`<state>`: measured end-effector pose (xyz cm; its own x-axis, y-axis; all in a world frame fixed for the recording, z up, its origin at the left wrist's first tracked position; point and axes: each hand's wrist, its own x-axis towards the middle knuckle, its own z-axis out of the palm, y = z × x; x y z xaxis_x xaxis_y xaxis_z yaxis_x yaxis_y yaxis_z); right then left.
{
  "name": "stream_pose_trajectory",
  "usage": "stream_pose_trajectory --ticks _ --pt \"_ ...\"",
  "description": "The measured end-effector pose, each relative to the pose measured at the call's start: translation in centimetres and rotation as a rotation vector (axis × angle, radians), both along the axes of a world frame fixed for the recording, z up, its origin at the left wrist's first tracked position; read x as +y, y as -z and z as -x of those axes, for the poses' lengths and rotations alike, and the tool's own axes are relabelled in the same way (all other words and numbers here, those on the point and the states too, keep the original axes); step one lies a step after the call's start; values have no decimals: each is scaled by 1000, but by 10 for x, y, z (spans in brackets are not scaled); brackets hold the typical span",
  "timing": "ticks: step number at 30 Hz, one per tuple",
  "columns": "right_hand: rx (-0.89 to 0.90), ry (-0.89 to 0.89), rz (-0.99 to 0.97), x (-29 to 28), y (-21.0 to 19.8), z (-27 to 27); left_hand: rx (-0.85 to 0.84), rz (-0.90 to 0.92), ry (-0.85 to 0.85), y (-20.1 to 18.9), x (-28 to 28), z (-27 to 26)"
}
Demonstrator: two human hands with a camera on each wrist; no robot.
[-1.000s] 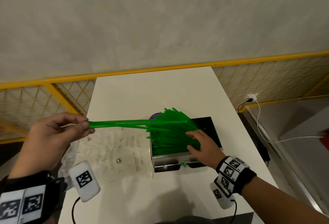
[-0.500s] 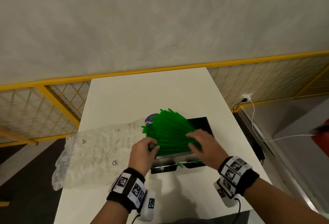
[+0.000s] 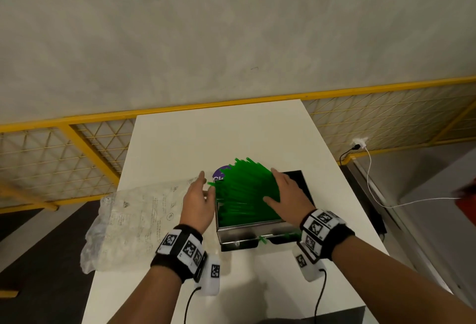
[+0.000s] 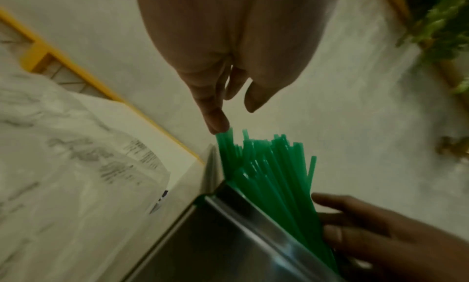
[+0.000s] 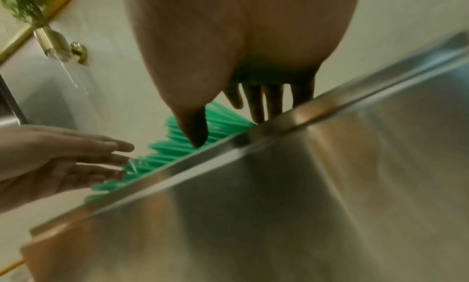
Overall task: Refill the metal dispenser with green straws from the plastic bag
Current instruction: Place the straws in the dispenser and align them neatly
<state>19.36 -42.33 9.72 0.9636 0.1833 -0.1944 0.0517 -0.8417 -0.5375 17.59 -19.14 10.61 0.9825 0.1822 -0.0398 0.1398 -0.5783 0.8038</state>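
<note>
A fan of green straws [image 3: 242,189] lies slanted in the open metal dispenser [image 3: 247,236] on the white table; their ends stick out past its left rim. My left hand [image 3: 199,198] stands flat against those left ends, fingers straight; the left wrist view shows a fingertip [image 4: 219,123] touching a straw end [image 4: 225,137]. My right hand [image 3: 283,195] lies flat on the right side of the straws [image 5: 177,146], fingers straight. The clear plastic bag [image 3: 134,223] lies empty on the table to the left, overhanging its edge.
The dispenser's black lid [image 3: 300,182] lies open behind my right hand. A purple round label [image 3: 219,173] shows behind the straws. A yellow mesh fence [image 3: 77,153] runs beyond the table [image 3: 219,138]. A white cable [image 3: 378,189] hangs at the right.
My left hand left the bag, came across to the dispenser and now stands flat against the straw ends. The bag dropped onto the table. The right hand stayed on the straws.
</note>
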Motion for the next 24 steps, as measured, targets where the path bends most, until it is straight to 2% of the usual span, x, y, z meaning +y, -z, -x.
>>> stream_pose_trajectory --ticks 3,5,9,13,18,24 --pt "114 -97 124 15 9 -5 143 48 -33 6 4 -17" --pt "124 -122 190 18 14 -6 168 120 4 10 5 -23" --pt "111 -100 122 15 19 -8 184 238 40 12 7 -22" --pt "110 -32 -24 15 21 -10 168 229 56 9 4 -24" --pt "141 -54 125 15 22 -12 173 169 74 9 5 -26" --pt "70 -17 40 14 22 -8 226 -8 242 -1 9 -23"
